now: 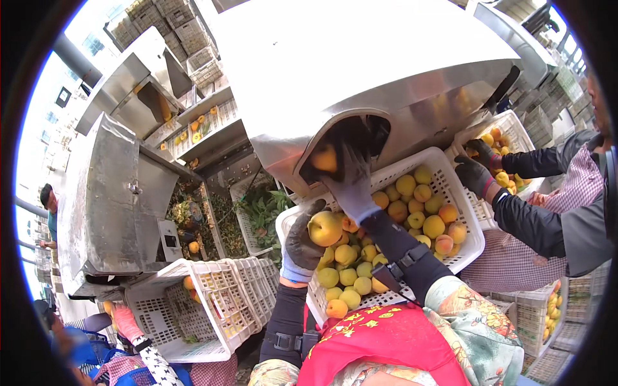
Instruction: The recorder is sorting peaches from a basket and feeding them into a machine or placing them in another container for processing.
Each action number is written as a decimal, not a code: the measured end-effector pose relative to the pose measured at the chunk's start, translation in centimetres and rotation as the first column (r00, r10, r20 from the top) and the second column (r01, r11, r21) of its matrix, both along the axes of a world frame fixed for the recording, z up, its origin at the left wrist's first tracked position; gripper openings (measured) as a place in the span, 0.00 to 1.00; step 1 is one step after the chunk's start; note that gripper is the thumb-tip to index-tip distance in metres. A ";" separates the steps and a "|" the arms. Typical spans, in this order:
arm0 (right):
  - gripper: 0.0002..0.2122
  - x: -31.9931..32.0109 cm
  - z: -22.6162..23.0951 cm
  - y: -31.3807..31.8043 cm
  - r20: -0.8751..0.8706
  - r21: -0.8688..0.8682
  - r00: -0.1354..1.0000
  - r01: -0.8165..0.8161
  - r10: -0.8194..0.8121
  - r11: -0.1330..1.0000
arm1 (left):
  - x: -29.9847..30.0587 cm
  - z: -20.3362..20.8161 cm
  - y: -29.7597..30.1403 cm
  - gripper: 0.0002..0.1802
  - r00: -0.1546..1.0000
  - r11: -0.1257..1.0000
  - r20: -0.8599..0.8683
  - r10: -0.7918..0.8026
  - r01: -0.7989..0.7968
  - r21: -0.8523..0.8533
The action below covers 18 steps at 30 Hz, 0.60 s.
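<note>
Near the middle of the head view, the person's left hand (301, 241), in a dark and pale glove, is closed round a large yellow peach (325, 229), held just above the near left part of a white crate (477, 244). The right hand (351, 174), in a greyish glove, reaches up into the oval opening (376, 128) of a shiny metal machine (280, 138). Its fingers are lost in the shadow, so I cannot tell whether they grip anything; another peach (324, 158) shows in the opening, just left of that hand. Below both hands, the crate is heaped with yellow, greenish and reddish peaches (347, 278), and its far edge lies close under the machine. A red apron (386, 347) covers the person's front, at the near side of the crate. To the right, a co-worker's dark-gloved hands (475, 177) are over a second crate (523, 128) with peaches in it. To the left, green leaves (264, 207) lie in a smaller crate, and at lower left another co-worker's pink glove (127, 323) is beside a tilted white basket (235, 302)
</note>
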State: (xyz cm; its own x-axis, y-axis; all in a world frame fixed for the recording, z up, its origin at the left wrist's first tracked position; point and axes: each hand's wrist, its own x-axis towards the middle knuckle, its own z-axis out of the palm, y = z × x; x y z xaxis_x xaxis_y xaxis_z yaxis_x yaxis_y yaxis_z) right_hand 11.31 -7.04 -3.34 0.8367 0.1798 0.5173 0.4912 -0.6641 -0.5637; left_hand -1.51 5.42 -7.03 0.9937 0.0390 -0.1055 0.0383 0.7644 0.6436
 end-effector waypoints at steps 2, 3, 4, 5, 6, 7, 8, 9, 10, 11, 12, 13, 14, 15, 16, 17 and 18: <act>0.38 3.7 -0.7 0.6 0.225 0.040 0.974 -0.010 0.000 0.999 | 0.3 0.6 -1.0 0.30 0.996 0.985 0.084 -0.036 0.021 0.169; 0.38 3.7 0.6 0.8 0.278 -0.010 0.960 0.029 -0.025 1.000 | 0.3 0.8 -1.0 0.27 0.997 0.997 0.061 -0.038 0.035 0.064; 0.38 3.6 0.9 0.8 0.273 0.030 0.961 0.036 -0.043 0.999 | 0.4 0.7 -0.7 0.27 0.998 0.992 0.065 -0.011 0.002 0.129; 0.38 3.1 1.1 0.2 0.267 0.069 0.961 0.047 -0.064 0.997 | 0.1 0.1 -0.6 0.27 0.988 0.926 0.157 0.002 -0.062 0.372; 0.38 1.7 2.3 -0.7 0.012 0.172 0.993 -0.119 0.118 0.978 | -0.3 -0.4 -0.1 0.28 0.970 0.782 0.244 0.022 -0.169 0.600; 0.39 -0.7 3.4 -1.9 -0.224 0.306 0.919 -0.249 0.324 0.919 | -0.7 -1.4 0.4 0.30 0.946 0.590 0.321 0.052 -0.288 0.754; 0.41 -2.9 3.2 -2.4 -0.281 0.340 0.844 -0.357 0.456 0.870 | -0.7 -0.6 0.9 0.31 0.918 0.448 0.395 0.032 -0.367 0.816; 0.43 -4.9 3.1 -3.2 -0.339 0.376 0.753 -0.441 0.564 0.815 | -0.4 -0.1 1.2 0.32 0.883 0.302 0.469 -0.004 -0.446 0.843; 0.44 -6.7 1.9 -3.2 -0.273 0.212 0.808 -0.478 0.522 0.852 | -0.4 -0.5 1.4 0.29 0.935 0.509 0.351 0.054 -0.328 0.796; 0.46 -7.8 0.9 -3.4 -0.199 0.038 0.860 -0.472 0.469 0.881 | -0.1 -1.0 1.3 0.28 0.968 0.701 0.226 0.110 -0.237 0.673; 0.46 -7.9 0.2 -3.7 -0.163 0.014 0.893 -0.422 0.419 0.906 | 0.5 1.2 0.0 0.27 0.988 0.885 0.097 0.124 -0.154 0.440; 0.46 -7.8 0.2 -3.6 -0.112 -0.007 0.921 -0.376 0.373 0.927 | 1.0 2.9 -0.8 0.26 0.995 0.982 -0.023 0.100 -0.095 0.163; 0.46 -7.6 0.4 -3.7 -0.060 -0.026 0.944 -0.328 0.326 0.945 | 1.0 1.8 -1.0 0.24 0.992 0.970 0.042 0.119 -0.125 0.209; 0.46 -7.4 1.1 -3.5 -0.038 -0.012 0.952 -0.305 0.305 0.952 | 0.7 1.0 -0.8 0.23 0.983 0.950 0.108 0.151 -0.174 0.260; 0.46 -7.0 1.5 -3.6 -0.021 -0.005 0.961 -0.274 0.274 0.962 | 1.1 0.5 -0.8 0.23 0.991 0.983 0.036 0.130 -0.134 0.130; 0.45 -6.6 1.8 -3.6 -0.005 0.002 0.970 -0.243 0.243 0.970 | 1.4 0.2 -0.8 0.22 0.995 0.995 -0.033 0.098 -0.098 -0.006; 0.44 -5.7 1.3 -4.0 -0.016 0.048 0.976 -0.215 0.216 0.976 | 1.5 1.5 -2.0 0.22 0.977 0.983 -0.163 0.135 -0.112 0.144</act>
State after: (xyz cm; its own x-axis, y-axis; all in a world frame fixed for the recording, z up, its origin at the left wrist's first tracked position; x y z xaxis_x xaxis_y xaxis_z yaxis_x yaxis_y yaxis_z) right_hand 5.62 -11.05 -2.03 0.7918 0.3334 0.5117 0.6074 -0.5174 -0.6028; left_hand -0.06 3.45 -5.49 0.9477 0.1857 -0.2595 0.0676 0.6779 0.7321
